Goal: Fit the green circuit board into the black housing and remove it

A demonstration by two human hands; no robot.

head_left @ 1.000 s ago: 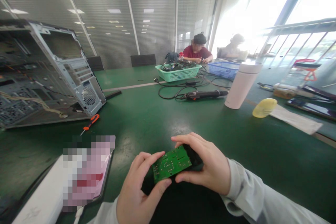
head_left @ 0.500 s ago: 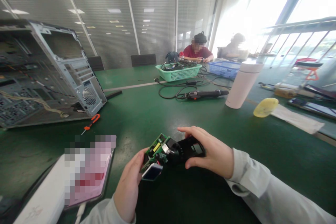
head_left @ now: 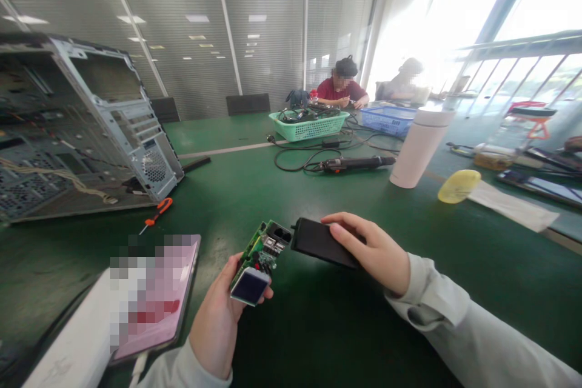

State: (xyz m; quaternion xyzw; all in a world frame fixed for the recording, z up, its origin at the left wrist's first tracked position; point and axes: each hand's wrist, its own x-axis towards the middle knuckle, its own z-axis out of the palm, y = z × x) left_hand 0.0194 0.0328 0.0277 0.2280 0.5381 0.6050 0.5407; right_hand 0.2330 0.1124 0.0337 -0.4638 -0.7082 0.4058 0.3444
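My left hand (head_left: 222,306) is closed around a green circuit board (head_left: 262,251) that carries black sockets, wires and a small square display (head_left: 250,286) at its near end. To its right, my right hand (head_left: 373,248) grips a flat black plastic casing (head_left: 318,241), thumb on top and fingers along the far edge. The board and the casing are apart, with a narrow gap between them, both held over the green table (head_left: 291,194).
An open metal computer case (head_left: 154,163) stands at the left, an orange-handled screwdriver (head_left: 159,212) before it. A phone (head_left: 177,291) lies near my left arm. Ahead are an electric screwdriver (head_left: 357,163), a pink bottle (head_left: 421,148) and a green basket (head_left: 309,127) of cables. Two people sit beyond.
The circuit board and the black casing have come apart. My right hand has turned the casing over, so its plain flat side shows, and my left hand has tilted the board up.
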